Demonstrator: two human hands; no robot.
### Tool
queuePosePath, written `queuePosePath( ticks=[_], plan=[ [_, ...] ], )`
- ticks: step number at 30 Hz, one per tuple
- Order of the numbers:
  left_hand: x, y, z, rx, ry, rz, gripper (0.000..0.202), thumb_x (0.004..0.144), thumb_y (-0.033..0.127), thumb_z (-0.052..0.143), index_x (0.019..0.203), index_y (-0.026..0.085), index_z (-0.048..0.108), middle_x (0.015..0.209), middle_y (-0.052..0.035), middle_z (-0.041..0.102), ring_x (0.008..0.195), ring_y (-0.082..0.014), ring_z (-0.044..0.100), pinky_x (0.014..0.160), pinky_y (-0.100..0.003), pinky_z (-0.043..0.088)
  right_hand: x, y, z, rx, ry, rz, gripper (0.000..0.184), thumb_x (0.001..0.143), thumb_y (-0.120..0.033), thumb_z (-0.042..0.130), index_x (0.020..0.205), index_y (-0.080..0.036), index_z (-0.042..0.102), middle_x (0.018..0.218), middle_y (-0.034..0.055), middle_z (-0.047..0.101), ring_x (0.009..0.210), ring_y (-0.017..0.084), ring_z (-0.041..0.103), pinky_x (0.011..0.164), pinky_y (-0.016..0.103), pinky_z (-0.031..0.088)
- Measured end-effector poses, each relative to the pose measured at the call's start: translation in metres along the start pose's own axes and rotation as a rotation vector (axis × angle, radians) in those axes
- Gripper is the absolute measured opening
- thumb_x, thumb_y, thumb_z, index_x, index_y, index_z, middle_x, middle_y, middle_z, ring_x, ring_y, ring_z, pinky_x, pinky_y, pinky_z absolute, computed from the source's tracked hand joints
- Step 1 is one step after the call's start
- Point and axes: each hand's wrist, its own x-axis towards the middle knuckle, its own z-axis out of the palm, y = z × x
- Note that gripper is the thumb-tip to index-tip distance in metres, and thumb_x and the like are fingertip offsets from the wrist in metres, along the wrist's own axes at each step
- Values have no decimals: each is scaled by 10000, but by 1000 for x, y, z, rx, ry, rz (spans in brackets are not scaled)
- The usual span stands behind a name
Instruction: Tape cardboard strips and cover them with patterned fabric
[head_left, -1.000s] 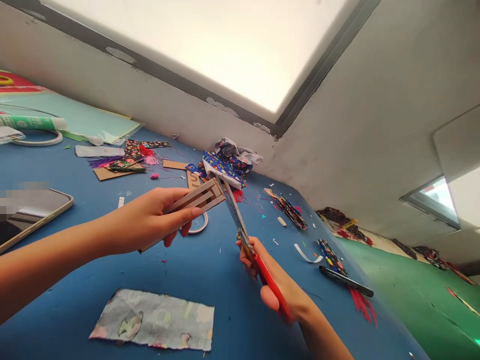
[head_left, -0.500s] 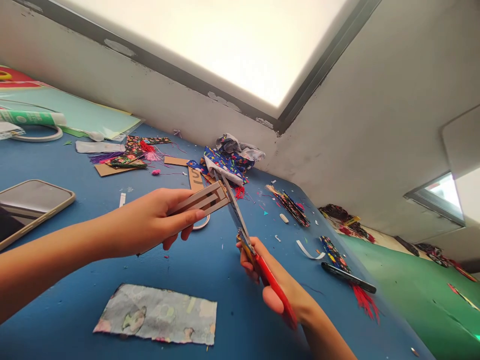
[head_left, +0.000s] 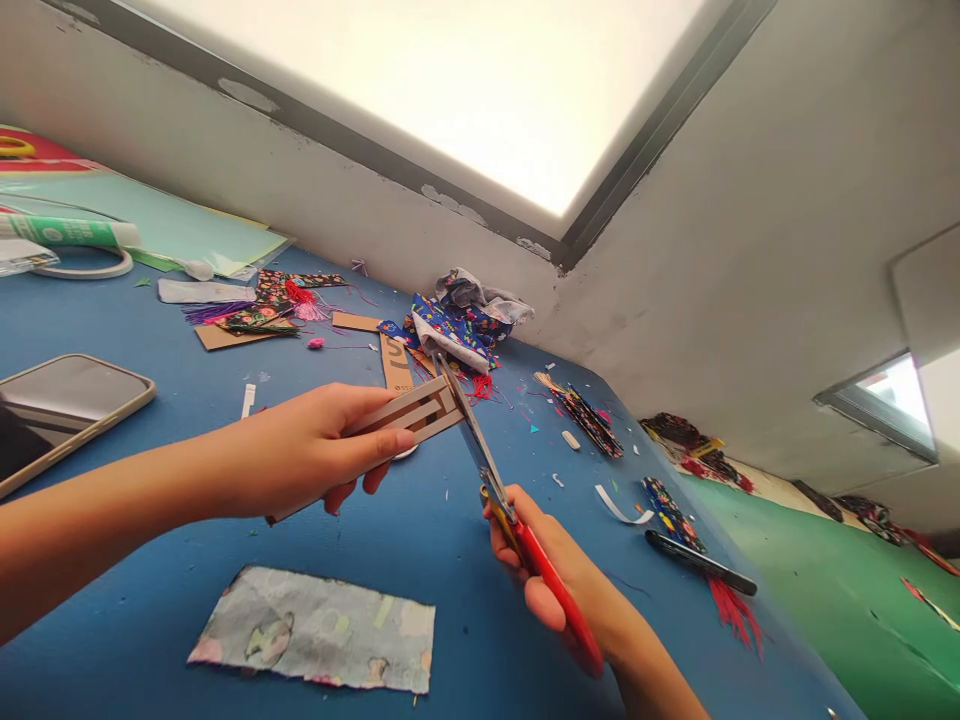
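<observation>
Cardboard strip, marked with grey bands, is up in the air over the blue table, about mid-view. Long axis runs from lower left, near the person, to upper right; far end points up-right, away, at the scissors. Left hand clamped on it, thumb on top, fingers below. Right hand wrapped round the red-handled scissors; blades point up-left, crossing at the strip's far end. Tips look slightly apart; can't tell if the blades bite the card. Step in hand looks like trimming that end; next move probably calls for a steady strip, blades lined up, then a squeeze. Grey patterned cloth lies flat nearer the person; blue fabric bundle behind the tips; phone far left.
</observation>
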Motion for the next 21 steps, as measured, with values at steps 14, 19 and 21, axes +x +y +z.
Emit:
queuePosePath(
  ticks=[14,19,21],
  plan=[
    [-5,0,2,-34,-21,94,327,880,513,437,754,217,494,640,50,561,463,-72,490,377,-136,366,-2,-1,-2,193,-110,-8,934,347,-924,479,966,-224,459,751,-27,393,595,112,289,512,239,282],
    [-6,4,6,-2,7,55,327,883,497,431,741,210,498,615,50,548,458,-82,500,389,-159,362,-4,-5,1,118,-85,0,935,355,-957,390,933,-226,466,746,-19,405,584,114,290,496,246,299],
    [-5,3,7,9,7,46,326,883,506,416,779,215,518,639,44,564,464,-91,507,418,-184,385,-4,-4,2,83,-71,1,927,348,-960,369,906,-224,450,724,-26,399,574,110,271,482,241,291]
  ],
)
